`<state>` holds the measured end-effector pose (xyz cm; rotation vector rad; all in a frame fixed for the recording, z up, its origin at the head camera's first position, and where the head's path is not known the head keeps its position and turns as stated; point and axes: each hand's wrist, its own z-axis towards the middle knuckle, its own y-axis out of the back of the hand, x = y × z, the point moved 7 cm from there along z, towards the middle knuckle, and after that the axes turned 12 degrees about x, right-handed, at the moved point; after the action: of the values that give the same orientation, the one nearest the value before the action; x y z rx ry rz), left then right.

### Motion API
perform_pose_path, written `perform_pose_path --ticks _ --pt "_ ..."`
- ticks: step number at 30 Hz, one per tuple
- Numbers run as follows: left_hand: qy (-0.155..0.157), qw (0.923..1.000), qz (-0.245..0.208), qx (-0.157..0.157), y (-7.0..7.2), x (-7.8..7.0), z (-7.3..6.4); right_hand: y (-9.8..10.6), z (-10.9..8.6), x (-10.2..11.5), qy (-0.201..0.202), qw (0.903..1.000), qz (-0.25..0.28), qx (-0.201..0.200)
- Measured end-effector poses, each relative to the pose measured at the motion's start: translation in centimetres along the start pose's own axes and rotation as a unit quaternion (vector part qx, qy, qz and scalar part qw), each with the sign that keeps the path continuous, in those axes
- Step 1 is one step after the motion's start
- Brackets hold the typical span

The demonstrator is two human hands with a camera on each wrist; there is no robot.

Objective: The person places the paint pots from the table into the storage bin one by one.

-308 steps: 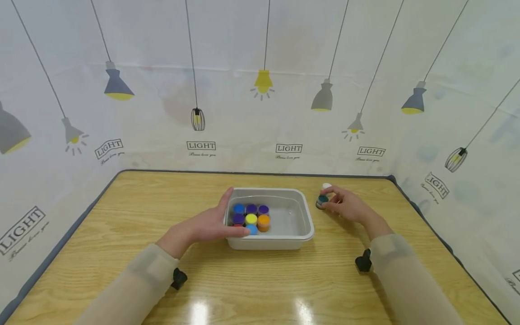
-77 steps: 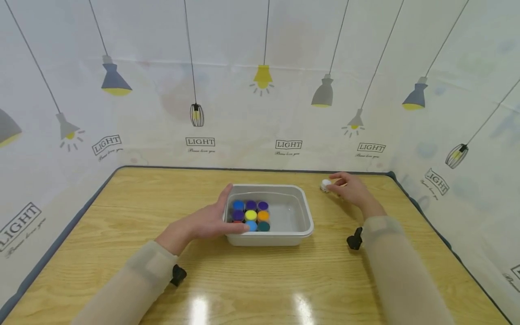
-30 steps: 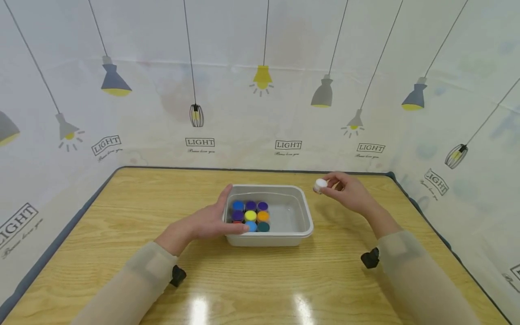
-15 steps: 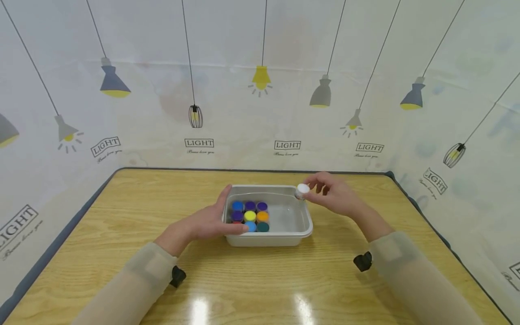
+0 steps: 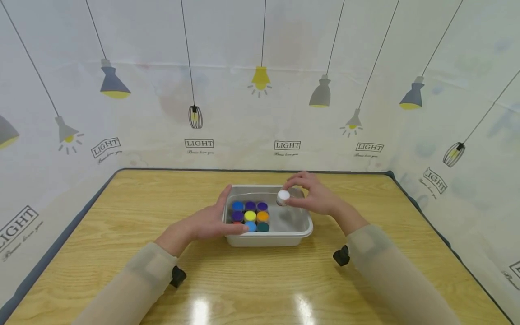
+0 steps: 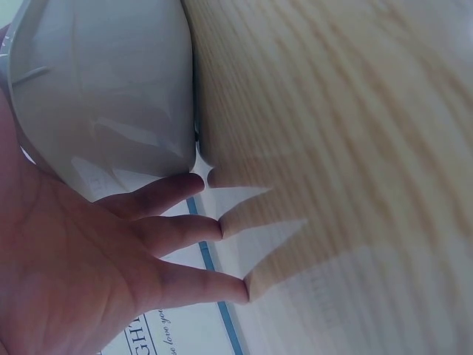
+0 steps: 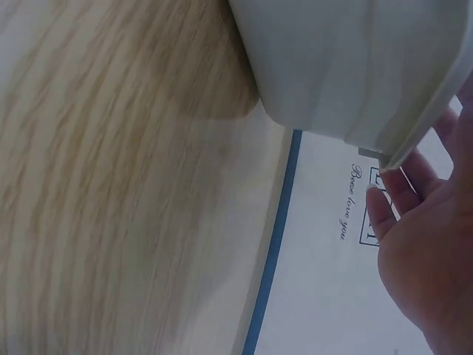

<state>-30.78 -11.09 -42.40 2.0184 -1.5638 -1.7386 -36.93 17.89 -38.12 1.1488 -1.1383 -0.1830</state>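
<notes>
A light grey plastic tub (image 5: 280, 240) stands on the table, several small jars with coloured lids grouped in its left half. Among them are a yellow-lidded jar (image 5: 250, 216), an orange one (image 5: 262, 217) and a dark teal one (image 5: 263, 226). My left hand (image 5: 205, 223) rests against the tub's left end, thumb along the front rim. In the left wrist view its other fingers (image 6: 196, 285) are straight and spread, pointing down beside the tub wall. My right hand (image 5: 317, 194) pinches a small white-topped jar (image 5: 283, 197) over the tub's right half; the right wrist view hides this jar.
The wooden table (image 5: 260, 280) ends at a dark edge strip in front of a white backdrop (image 5: 227, 99) printed with lamps. A black wrist-worn camera (image 5: 341, 256) hangs under the right sleeve, another (image 5: 177, 276) under the left.
The teal jar, on the table at first, now stands in the tub. My right hand has lifted the white-topped jar and carried it left over the tub. The left hand stays put.
</notes>
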Motion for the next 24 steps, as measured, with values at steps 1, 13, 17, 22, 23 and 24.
perform_pose_path --ticks 1,13,17,22,23,24 --pt "0.0 1.0 0.0 -0.001 0.0 0.0 0.0 -0.2 0.3 0.0 0.003 1.0 -0.001 0.003" --pt "-0.005 1.0 0.0 -0.002 0.0 -0.1 0.0 -1.8 2.1 0.0 -0.003 0.999 -0.031 0.032" --pt "-0.005 1.0 0.001 -0.001 -0.1 -0.1 0.0 -2.1 2.0 -0.3 -0.022 0.9973 -0.052 0.048" --pt "-0.004 1.0 0.002 -0.001 -0.1 -0.2 -0.1 -2.2 2.0 -0.2 -0.044 0.9951 -0.064 0.062" --pt "-0.004 1.0 0.003 -0.002 -0.1 -0.2 -0.1 -2.2 2.0 -0.2 -0.049 0.9945 -0.066 0.065" --pt "-0.002 1.0 0.005 -0.002 0.0 -0.3 -0.1 -2.2 2.1 -0.1 -0.056 0.9938 -0.068 0.068"
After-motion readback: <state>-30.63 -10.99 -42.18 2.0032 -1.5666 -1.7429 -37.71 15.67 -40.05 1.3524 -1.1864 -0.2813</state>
